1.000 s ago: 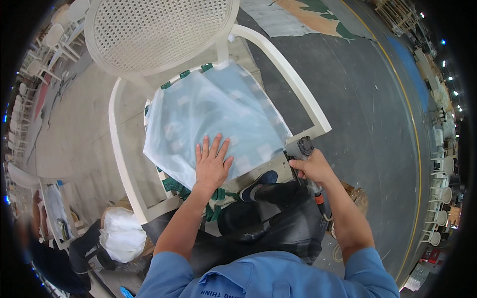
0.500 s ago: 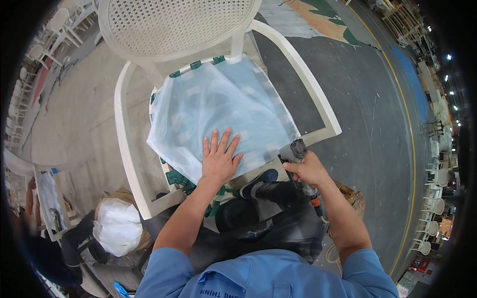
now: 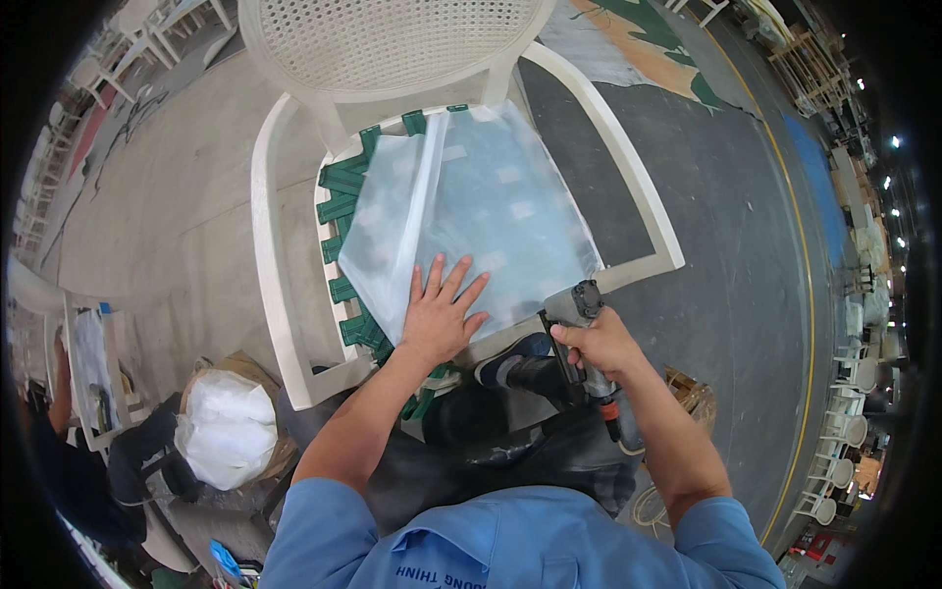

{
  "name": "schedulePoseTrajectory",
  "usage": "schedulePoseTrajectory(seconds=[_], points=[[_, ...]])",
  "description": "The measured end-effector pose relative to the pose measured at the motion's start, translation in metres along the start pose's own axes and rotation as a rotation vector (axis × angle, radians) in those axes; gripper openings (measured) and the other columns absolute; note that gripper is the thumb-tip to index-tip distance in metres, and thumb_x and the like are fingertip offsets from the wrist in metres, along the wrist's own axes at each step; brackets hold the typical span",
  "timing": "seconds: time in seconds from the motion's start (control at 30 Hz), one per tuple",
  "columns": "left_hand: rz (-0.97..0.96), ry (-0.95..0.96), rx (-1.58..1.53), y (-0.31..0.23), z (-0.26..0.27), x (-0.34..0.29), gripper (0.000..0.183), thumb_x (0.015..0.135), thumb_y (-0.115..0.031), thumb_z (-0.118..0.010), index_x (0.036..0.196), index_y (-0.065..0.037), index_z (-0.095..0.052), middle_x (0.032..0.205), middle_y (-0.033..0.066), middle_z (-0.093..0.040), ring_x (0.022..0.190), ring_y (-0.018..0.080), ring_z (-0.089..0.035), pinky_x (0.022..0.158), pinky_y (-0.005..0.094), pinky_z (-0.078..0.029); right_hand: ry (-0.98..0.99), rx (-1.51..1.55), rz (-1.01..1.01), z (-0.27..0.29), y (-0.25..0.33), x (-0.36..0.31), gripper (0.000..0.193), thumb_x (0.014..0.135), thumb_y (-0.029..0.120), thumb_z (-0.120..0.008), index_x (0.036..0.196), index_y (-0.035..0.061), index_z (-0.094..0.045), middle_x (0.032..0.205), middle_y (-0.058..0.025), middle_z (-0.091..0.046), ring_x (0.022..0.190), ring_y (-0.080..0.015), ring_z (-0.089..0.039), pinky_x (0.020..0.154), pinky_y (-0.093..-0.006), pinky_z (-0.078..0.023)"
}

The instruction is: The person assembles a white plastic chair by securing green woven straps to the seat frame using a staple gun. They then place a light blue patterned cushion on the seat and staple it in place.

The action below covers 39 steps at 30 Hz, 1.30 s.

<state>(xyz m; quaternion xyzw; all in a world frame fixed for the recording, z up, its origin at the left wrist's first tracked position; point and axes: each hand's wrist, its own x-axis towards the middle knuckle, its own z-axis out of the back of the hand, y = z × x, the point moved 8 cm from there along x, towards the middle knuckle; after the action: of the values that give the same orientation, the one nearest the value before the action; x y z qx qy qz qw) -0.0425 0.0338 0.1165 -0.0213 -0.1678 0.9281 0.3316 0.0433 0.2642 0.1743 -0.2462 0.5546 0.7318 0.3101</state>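
Note:
A cream armchair with a woven-cane back (image 3: 392, 44) stands before me. Green webbing straps (image 3: 339, 208) cross its seat frame and show along the left side. Over the rest of the seat lies a thin, translucent white cloth (image 3: 500, 211), with a raised fold running front to back on its left part. My left hand (image 3: 442, 314) presses flat on the cloth's front edge, fingers spread. In my right hand (image 3: 601, 344) is a grey pneumatic staple gun (image 3: 577, 306), its nose by the seat's front right corner. An orange fitting shows at the handle's lower end.
A white bundle (image 3: 228, 432) sits in a carton at the left. Beyond it, another person's arm (image 3: 61, 388) is beside a similar chair frame (image 3: 96, 378). Rows of white chairs (image 3: 844, 427) line the right side, past a yellow floor line (image 3: 800, 245).
The cloth's left part has folded over to the right, baring green straps on that side. The chair appears shifted slightly right in view. Both hands keep nearly the same places.

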Motion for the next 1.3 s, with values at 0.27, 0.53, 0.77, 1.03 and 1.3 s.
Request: schedulePoseTrajectory(seconds=[0.27, 0.53, 0.77, 1.03, 1.3], points=[[-0.012, -0.042, -0.028, 0.003, 0.004, -0.006, 0.066, 0.102, -0.056, -0.060, 0.162, -0.032, -0.046, 0.174, 0.0068, -0.031, 0.159, 0.0442, -0.024, 0.128, 0.0658, -0.016, 0.013, -0.010, 0.025, -0.032, -0.002, 0.003, 0.027, 0.092, 0.022, -0.084, 0.094, -0.0023, -0.072, 0.071, -0.0047, -0.068, 0.054, -0.0121, -0.061, 0.047, -0.0292, -0.046], [-0.007, -0.055, -0.016, 0.005, 0.004, -0.008, 0.067, 0.101, -0.056, -0.060, 0.162, -0.032, -0.045, 0.173, 0.0060, -0.031, 0.159, 0.0434, -0.025, 0.127, 0.0666, -0.016, -0.004, -0.200, -0.030, -0.038, 0.003, -0.004, 0.027, 0.093, 0.023, -0.084, 0.098, -0.0009, -0.072, 0.068, -0.0042, -0.066, 0.053, -0.0116, -0.060, 0.047, -0.0293, -0.045], [-0.012, -0.035, 0.012, 0.014, 0.007, -0.015, 0.066, 0.103, -0.056, -0.057, 0.163, -0.032, -0.044, 0.174, 0.0038, -0.031, 0.159, 0.0409, -0.025, 0.127, 0.0670, -0.016, -0.003, 0.010, 0.063, -0.025, 0.014, -0.013, 0.028, 0.092, 0.022, -0.084, 0.104, 0.0000, -0.072, 0.078, -0.0028, -0.069, 0.055, -0.0117, -0.060, 0.047, -0.0286, -0.046], [0.093, -0.040, 0.085, 0.038, 0.016, -0.038, 0.061, 0.107, -0.052, -0.054, 0.163, -0.031, -0.044, 0.174, 0.0016, -0.031, 0.159, 0.0414, -0.025, 0.126, 0.0682, -0.018, 0.049, 0.062, 0.004, -0.074, 0.007, -0.018, 0.029, 0.091, 0.025, -0.084, 0.105, 0.0005, -0.075, 0.078, -0.0060, -0.071, 0.057, -0.0137, -0.062, 0.048, -0.0310, -0.045], [0.194, -0.094, 0.049, 0.047, 0.019, -0.044, 0.059, 0.107, -0.048, -0.056, 0.162, -0.029, -0.046, 0.172, 0.0020, -0.033, 0.159, 0.0427, -0.024, 0.126, 0.0680, -0.019, 0.103, -0.101, -0.019, -0.107, 0.003, -0.009, 0.027, 0.093, 0.024, -0.083, 0.104, 0.0003, -0.075, 0.073, -0.0044, -0.068, 0.056, -0.0122, -0.060, 0.048, -0.0301, -0.045]])
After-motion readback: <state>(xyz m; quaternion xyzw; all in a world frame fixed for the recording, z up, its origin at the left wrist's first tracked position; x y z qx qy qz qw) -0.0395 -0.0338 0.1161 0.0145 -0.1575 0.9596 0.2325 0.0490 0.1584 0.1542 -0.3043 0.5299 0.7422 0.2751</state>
